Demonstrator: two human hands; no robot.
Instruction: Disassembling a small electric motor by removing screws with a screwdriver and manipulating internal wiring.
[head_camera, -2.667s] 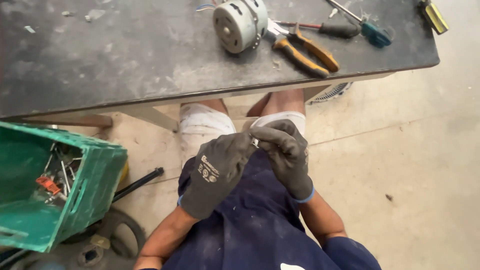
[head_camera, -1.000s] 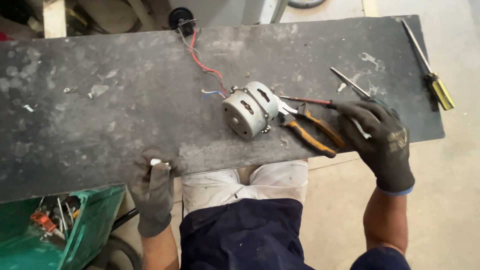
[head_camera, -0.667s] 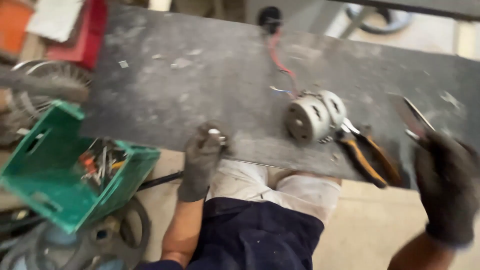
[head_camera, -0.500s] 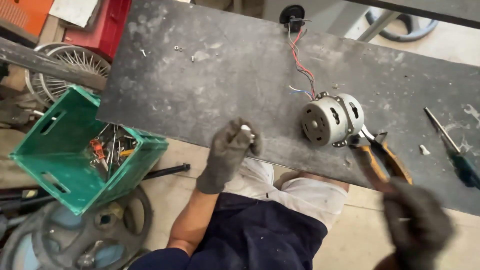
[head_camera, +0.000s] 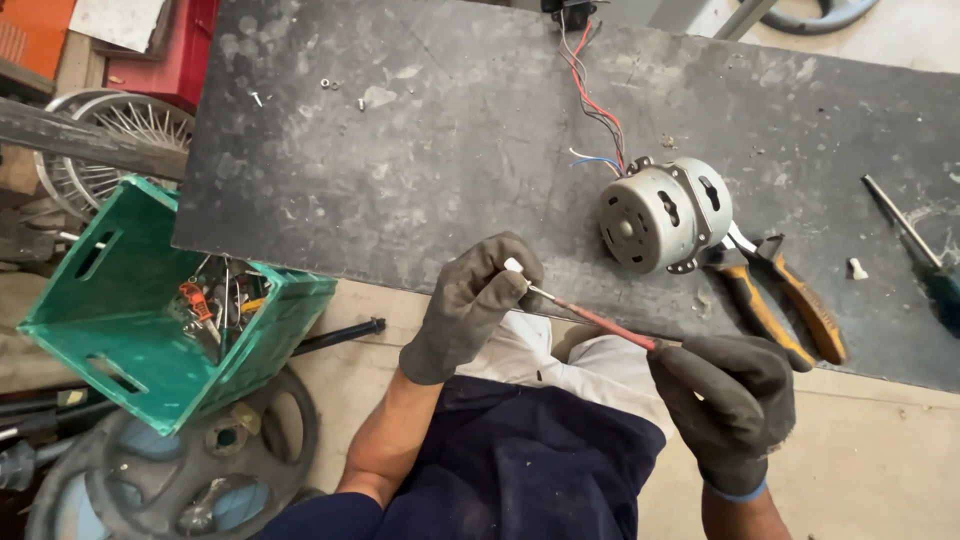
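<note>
Workbench (head_camera: 420, 170) of dark, scuffed board fills most of the view, with a green crate (head_camera: 150, 310) of tools standing on the floor below its left edge and wheels lying beside it. On the bench, right of centre, a small grey electric motor (head_camera: 660, 215) rests on its side, its coloured wires (head_camera: 595, 110) trailing up toward the far edge. Just beside the motor, touching or nearly so, orange-handled pliers (head_camera: 780, 300) are laid, and a second screwdriver (head_camera: 910, 240) lies well apart near the right edge.

In front of the bench's near edge a thin screwdriver (head_camera: 590, 315) with a red shaft is held between two gloved hands. Its handle end is enclosed by the right hand (head_camera: 730, 405), whose fingers are curled tight around it. The tip is met by the left hand (head_camera: 475, 300), where a small white part (head_camera: 513, 266) — too small to identify — is pinched narrowly between thumb and forefinger, right at the blade's end.

A slip seems the main risk: the white part is held only by gloved fingertips, over the lap and clear of the bench, so a push from the blade could flick it to the cluttered floor. The tip could also skid off the part and into the left glove — the two are pressed very close together.
</note>
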